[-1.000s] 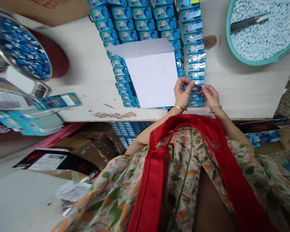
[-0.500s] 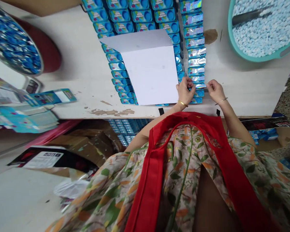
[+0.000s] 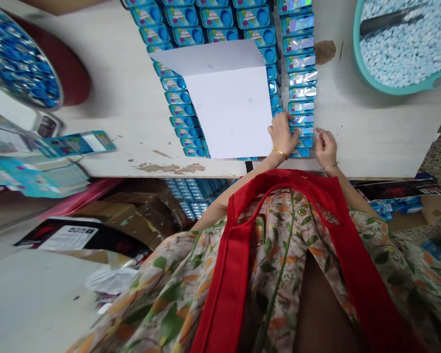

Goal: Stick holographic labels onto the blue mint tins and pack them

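A column of small blue candy tins (image 3: pixel 302 78) runs up the right of the white sheet, with shiny silver strips across many of their lids. At its near end my left hand (image 3: pixel 281 135) rests against the tins' left side, fingers apart, the thumb on a tin bearing a silver strip (image 3: pixel 307 131). My right hand (image 3: pixel 326 148) is just right of the column, fingers loosely bent and apart, with nothing visible in them. The folded white sheet (image 3: pixel 231 113) lies over more rows of blue tins (image 3: pixel 183 17), beside my left wrist.
A turquoise tub (image 3: pixel 393 87) of pale blue pellets with a scoop stands at right. At far left is a red bowl (image 3: pixel 75 76) of blue wrapped pieces. Flat printed cartons (image 3: pixel 59 179) lie below it. The table's front edge (image 3: pixel 206 177) runs close to my body.
The silver strip stretched between my hands now lies on a tin. My right hand has let go and drawn slightly down; my left fingers have spread onto the tins.
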`<state>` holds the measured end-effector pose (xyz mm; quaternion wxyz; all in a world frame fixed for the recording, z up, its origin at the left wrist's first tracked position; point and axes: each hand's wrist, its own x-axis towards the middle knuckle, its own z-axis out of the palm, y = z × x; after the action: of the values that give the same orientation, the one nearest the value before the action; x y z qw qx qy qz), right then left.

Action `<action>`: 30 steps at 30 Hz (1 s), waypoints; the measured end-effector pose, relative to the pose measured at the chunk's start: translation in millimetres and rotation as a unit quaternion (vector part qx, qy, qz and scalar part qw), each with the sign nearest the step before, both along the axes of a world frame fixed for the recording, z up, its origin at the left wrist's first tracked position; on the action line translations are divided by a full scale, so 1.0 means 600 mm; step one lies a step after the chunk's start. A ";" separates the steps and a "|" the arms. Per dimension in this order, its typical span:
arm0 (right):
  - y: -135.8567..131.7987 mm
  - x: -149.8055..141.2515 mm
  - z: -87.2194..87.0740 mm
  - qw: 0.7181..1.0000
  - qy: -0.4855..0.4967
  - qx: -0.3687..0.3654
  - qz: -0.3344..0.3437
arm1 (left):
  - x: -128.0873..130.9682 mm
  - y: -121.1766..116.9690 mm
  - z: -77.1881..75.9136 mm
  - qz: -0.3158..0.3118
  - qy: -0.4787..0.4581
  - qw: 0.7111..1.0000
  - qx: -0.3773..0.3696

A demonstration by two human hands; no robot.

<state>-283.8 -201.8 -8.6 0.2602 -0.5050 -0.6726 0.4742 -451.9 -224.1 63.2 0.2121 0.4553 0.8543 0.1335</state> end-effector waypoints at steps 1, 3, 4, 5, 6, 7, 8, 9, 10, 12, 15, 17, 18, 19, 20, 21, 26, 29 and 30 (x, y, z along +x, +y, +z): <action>-0.009 0.001 0.003 1.000 0.001 -0.005 0.019 | 0.003 -0.001 -0.001 0.007 0.004 1.000 -0.004; -0.016 0.006 0.002 0.998 -0.019 -0.018 0.065 | 0.011 -0.003 -0.001 0.008 0.015 1.000 -0.005; -0.014 0.011 -0.001 0.995 -0.039 -0.018 0.087 | 0.012 -0.003 0.001 -0.005 0.018 1.000 -0.005; -0.008 0.017 -0.005 0.993 -0.062 -0.011 0.102 | 0.010 0.001 0.007 -0.026 0.019 0.999 -0.004; 0.001 0.023 -0.009 0.991 -0.084 0.000 0.106 | 0.001 0.009 0.017 -0.052 0.016 0.998 0.000; 0.014 0.029 -0.013 0.990 -0.102 0.013 0.096 | -0.015 0.021 0.031 -0.079 0.016 0.997 0.009; 0.028 0.032 -0.016 0.991 -0.112 0.028 0.073 | -0.040 0.038 0.051 -0.098 0.021 0.995 0.024; 0.045 0.033 -0.016 0.992 -0.114 0.042 0.041 | -0.073 0.061 0.075 -0.103 0.033 0.993 0.045; 0.062 0.030 -0.013 0.992 -0.111 0.057 0.008 | -0.114 0.086 0.103 -0.099 0.057 0.991 0.072; 0.097 0.011 0.004 0.991 -0.094 0.084 -0.040 | -0.205 0.142 0.159 -0.043 0.127 0.985 0.112; 0.145 -0.044 0.047 0.992 -0.052 0.107 -0.041 | -0.326 0.201 0.213 -0.069 0.177 0.981 -0.035; 0.171 -0.090 0.078 0.992 -0.029 0.120 -0.011 | -0.369 0.204 0.216 -0.144 0.145 0.964 -0.173; 0.181 -0.112 0.092 0.991 -0.022 0.129 0.009 | -0.378 0.194 0.208 -0.183 0.121 0.952 -0.211; 0.189 -0.133 0.104 0.989 -0.019 0.141 0.030 | -0.379 0.178 0.197 -0.215 0.101 0.946 -0.222; 0.195 -0.154 0.115 0.986 -0.021 0.155 0.052 | -0.375 0.158 0.183 -0.235 0.091 0.943 -0.215; 0.199 -0.173 0.125 0.982 -0.029 0.169 0.076 | -0.367 0.136 0.169 -0.246 0.091 0.944 -0.202; 0.182 -0.271 0.169 0.950 -0.118 0.205 0.205 | -0.333 0.061 0.125 -0.174 0.081 0.975 -0.113; 0.163 -0.324 0.180 0.925 -0.164 0.210 0.272 | -0.335 0.058 0.118 -0.165 0.023 0.984 -0.063; 0.160 -0.337 0.178 0.922 -0.170 0.203 0.283 | -0.337 0.059 0.116 -0.171 0.007 0.984 -0.040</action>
<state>-486.3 -105.8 98.1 0.0941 -0.3032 -0.9035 0.2880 -654.0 -188.5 132.8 0.2439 0.5868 0.7700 0.0579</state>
